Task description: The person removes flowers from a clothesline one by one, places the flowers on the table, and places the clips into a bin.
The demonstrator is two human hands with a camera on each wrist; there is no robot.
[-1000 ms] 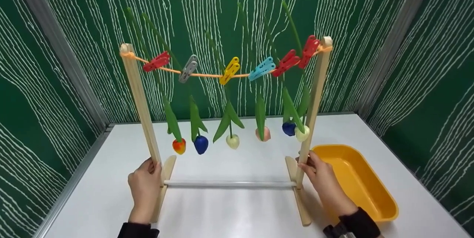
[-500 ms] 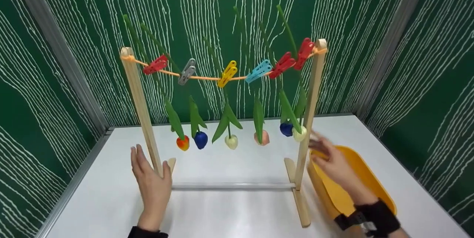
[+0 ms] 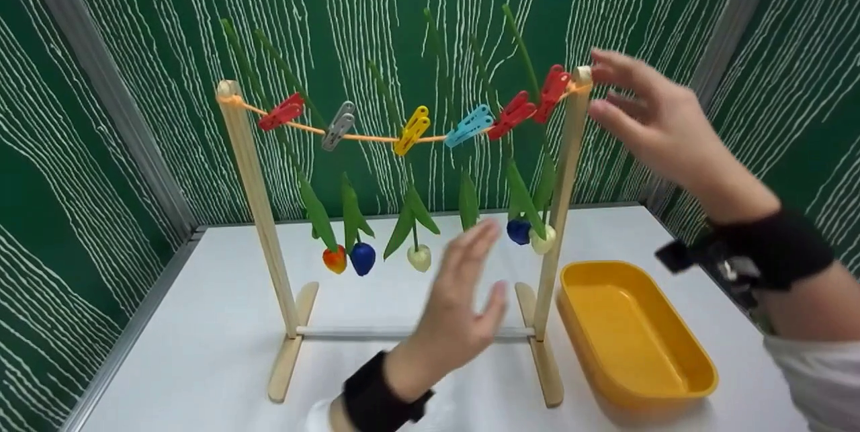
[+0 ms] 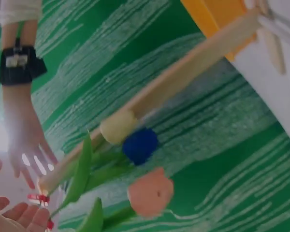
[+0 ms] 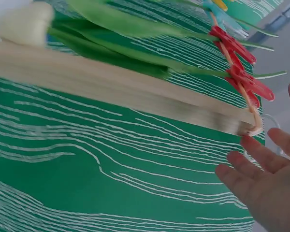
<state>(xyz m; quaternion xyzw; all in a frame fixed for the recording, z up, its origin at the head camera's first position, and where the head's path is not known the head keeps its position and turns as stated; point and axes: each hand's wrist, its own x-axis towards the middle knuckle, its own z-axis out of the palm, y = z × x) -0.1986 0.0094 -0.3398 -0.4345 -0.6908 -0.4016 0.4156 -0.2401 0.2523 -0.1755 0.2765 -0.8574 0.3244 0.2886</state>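
Observation:
A wooden stand (image 3: 549, 250) holds an orange cord (image 3: 366, 139) between its two posts. Colored clothespins, among them a yellow clothespin (image 3: 412, 131) and a light blue clothespin (image 3: 469, 125), clip several artificial tulips head down. The pink tulip (image 4: 151, 192) is hidden behind my left hand in the head view. My right hand (image 3: 665, 123) is beside the top of the right post, fingers spread and holding nothing; whether a fingertip touches the post I cannot tell. My left hand (image 3: 453, 308) hovers before the stand's right half, fingers extended, with nothing in it.
A yellow plastic tub (image 3: 635, 338) sits on the white table (image 3: 195, 324), right of the stand. A clear rod (image 3: 349, 332) joins the stand's feet low down. Green walls with white wavy lines (image 3: 363, 2) enclose the table behind and at the sides.
Both hands have let go of the lower posts. My right hand has risen to the top of the right post, while my left has swung rightward in front of the stand.

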